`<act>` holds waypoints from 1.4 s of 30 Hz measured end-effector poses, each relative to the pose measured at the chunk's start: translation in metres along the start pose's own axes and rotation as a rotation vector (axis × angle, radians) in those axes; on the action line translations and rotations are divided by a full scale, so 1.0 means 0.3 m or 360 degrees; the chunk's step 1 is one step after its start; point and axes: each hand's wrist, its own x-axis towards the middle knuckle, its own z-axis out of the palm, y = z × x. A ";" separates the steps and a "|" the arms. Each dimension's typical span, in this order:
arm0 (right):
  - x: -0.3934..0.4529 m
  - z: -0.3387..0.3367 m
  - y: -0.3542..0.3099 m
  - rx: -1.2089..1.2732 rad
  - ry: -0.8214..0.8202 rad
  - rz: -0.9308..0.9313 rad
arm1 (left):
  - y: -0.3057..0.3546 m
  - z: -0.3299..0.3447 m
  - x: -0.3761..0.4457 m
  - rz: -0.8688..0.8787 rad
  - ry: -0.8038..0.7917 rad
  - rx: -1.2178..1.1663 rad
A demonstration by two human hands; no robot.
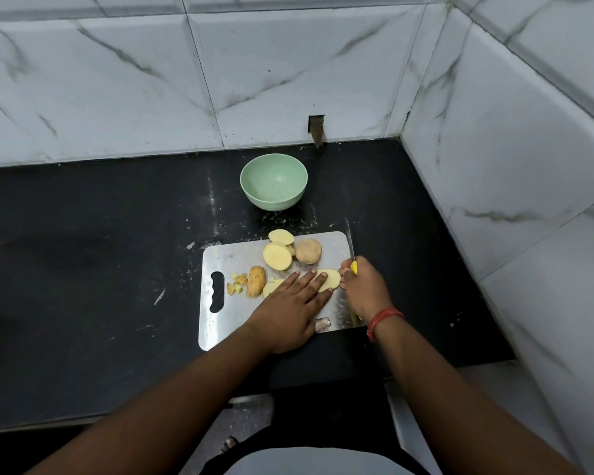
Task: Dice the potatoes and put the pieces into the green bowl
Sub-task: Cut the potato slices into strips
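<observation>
A steel cutting board [227,323] lies on the black counter. My left hand [288,310] lies flat with straight fingers pressing on a potato slice [331,279]. My right hand [364,289] grips a yellow-handled knife [350,245], its blade pointing away past the board's right edge. Several cut potato slices [277,256] and an unpeeled potato end [308,250] sit at the board's far side. Another potato chunk [256,281] and small diced bits [237,284] lie at the left. The green bowl [273,181] stands empty behind the board.
Marble-tiled walls close in at the back and the right, forming a corner. The black counter [83,269] stretches to the left of the board. Its front edge runs just below my forearms.
</observation>
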 end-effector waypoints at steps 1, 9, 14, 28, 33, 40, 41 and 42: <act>0.000 0.000 -0.001 0.0005 -0.0004 0.0001 | 0.000 -0.002 0.001 -0.0001 0.0004 -0.0019; -0.001 0.000 -0.003 0.0078 -0.0029 0.0034 | -0.011 0.004 0.006 0.0028 0.0076 -0.0115; -0.004 -0.001 -0.007 0.0074 -0.0024 0.0034 | -0.016 -0.007 0.007 0.0032 0.0070 -0.0146; -0.029 -0.018 -0.016 -0.0154 0.0067 -0.0042 | -0.033 -0.017 0.006 0.0077 0.0164 -0.0108; -0.101 -0.048 -0.040 -0.0686 -0.0304 0.0135 | -0.039 -0.005 0.001 0.0080 0.0232 -0.0042; -0.125 -0.016 -0.047 -0.1208 -0.0584 0.0094 | -0.026 -0.007 0.003 0.0069 0.0276 -0.0078; -0.127 -0.015 -0.055 -0.1255 -0.0632 0.0131 | -0.025 -0.007 0.003 0.0067 0.0279 -0.0075; -0.127 -0.013 -0.060 -0.1256 -0.0658 0.0148 | -0.025 -0.009 0.004 0.0064 0.0279 -0.0069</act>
